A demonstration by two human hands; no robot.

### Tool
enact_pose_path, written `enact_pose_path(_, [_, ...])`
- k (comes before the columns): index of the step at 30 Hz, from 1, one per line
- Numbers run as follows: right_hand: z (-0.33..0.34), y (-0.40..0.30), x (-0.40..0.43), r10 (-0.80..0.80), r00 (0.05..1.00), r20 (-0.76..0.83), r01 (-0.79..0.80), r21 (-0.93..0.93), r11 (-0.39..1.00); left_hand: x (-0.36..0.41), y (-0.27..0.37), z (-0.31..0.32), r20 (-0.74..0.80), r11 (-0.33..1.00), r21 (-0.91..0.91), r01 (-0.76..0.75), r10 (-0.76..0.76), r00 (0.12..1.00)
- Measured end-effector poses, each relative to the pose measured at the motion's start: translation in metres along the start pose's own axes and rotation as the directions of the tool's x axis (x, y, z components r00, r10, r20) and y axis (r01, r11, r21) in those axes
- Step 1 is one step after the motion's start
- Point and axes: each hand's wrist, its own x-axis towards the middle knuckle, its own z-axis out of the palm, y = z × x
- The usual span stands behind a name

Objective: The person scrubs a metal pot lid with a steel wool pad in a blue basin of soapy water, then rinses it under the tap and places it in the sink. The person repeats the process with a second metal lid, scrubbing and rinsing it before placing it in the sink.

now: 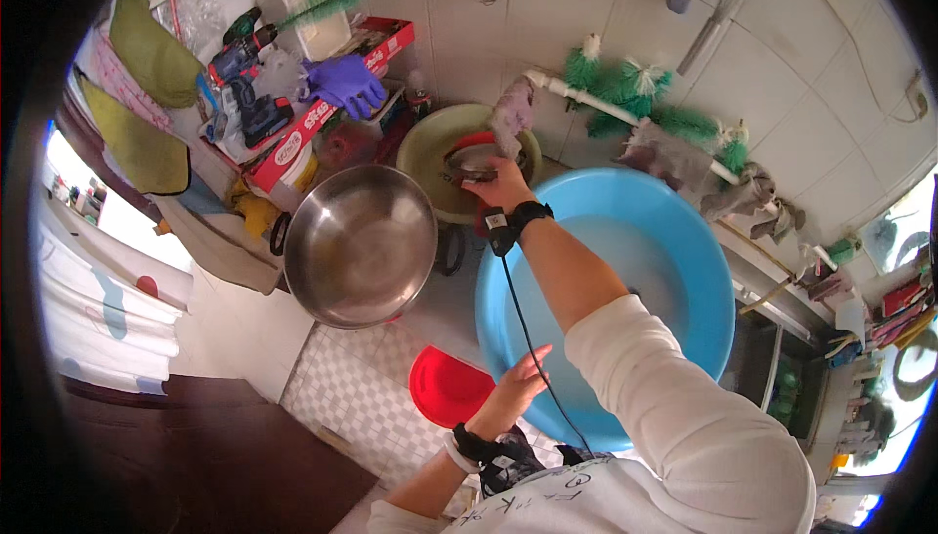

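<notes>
My right hand [504, 186] reaches into an olive-green basin [419, 140] against the wall. Its fingers close on a dark-edged item [476, 176], too small and partly covered to name. A red bowl-like rim [473, 140] shows in the same basin. My left hand [522, 380] holds nothing; its fingers are apart, by the near left rim of a large blue plastic tub [703, 255]. The tub has pale, cloudy liquid at its bottom. To the left of the basin stands a wide stainless steel pan [363, 248], with nothing in it, with dark loop handles on its sides.
A red basin [447, 387] sits on the checkered floor tiles [359, 373]. Purple rubber gloves [346, 85] and a cordless drill [238, 58] lie on the left shelf. Green brushes and rags hang on a white pipe [612, 109]. A cable [524, 314] runs from my right wrist.
</notes>
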Motion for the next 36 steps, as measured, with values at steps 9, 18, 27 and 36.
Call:
enact_pose_path(9, [-0.024, -0.043, -0.048, -0.038, 0.923, 0.383, 0.298, -0.649, 0.700, 0.004, -0.009, 0.003, 0.045, 0.854, 0.488, -0.179, 0.180, 0.983])
enact_pose_path(18, [-0.052, -0.237, -0.349, 0.186, 0.946, 0.265, 0.284, -0.955, -0.082, 0.032, 0.000, 0.024, -0.113, 0.858, 0.514, 0.012, 0.054, 0.992])
enact_pose_path(27, [-0.249, -0.143, -0.353, 0.088, 0.974, 0.208, 0.174, -0.444, -0.879, 0.199, -0.030, 0.073, -0.477, 0.824, 0.288, 0.487, -0.318, 0.819])
enact_pose_path(36, [-0.271, -0.136, -0.316, -0.157, 0.988, -0.010, -0.137, -0.543, -0.829, 0.282, -0.128, 0.051, -0.362, 0.765, 0.401, 0.504, -0.373, 0.854])
